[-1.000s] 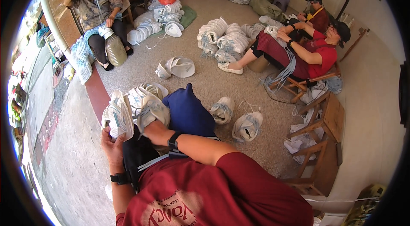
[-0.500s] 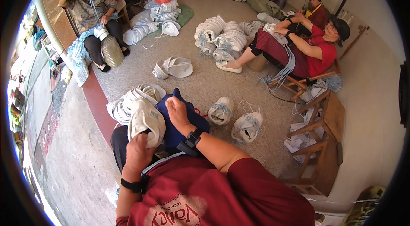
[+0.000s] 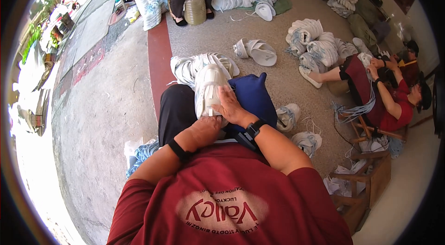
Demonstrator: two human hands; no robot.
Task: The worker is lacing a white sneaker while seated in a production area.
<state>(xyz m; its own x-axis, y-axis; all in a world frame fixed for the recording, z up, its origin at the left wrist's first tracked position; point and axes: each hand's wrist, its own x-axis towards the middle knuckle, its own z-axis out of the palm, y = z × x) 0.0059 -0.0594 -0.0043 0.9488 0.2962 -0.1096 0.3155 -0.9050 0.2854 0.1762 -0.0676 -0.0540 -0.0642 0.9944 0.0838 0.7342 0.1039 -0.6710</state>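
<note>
A white shoe upper (image 3: 208, 86) stands over my lap, toe end pointing away from me. My left hand (image 3: 204, 130) is closed on its near end, and the gripping fingertips are partly hidden. Along the upper's right side lies my right hand (image 3: 230, 107), fingers stretched out and touching it. Just beyond, a stack of nested white shoe uppers (image 3: 183, 68) rests in front of my knees. A dark blue cushion (image 3: 256, 99) is to the right of my right hand, partly covered by my wrist.
Two laced white uppers (image 3: 288, 116) (image 3: 308, 143) lie on the floor at right. Another small bundle (image 3: 262, 53) sits ahead, with larger piles (image 3: 317, 43) behind it. Co-workers sit ahead and at right. A wooden stool (image 3: 375, 175) stands at the right; blue-white material (image 3: 141, 154) lies at my left.
The view has turned left. My right hand has come down from above the cushion onto the upper's side. The upper now stands with its toe away from me, its opening out of sight.
</note>
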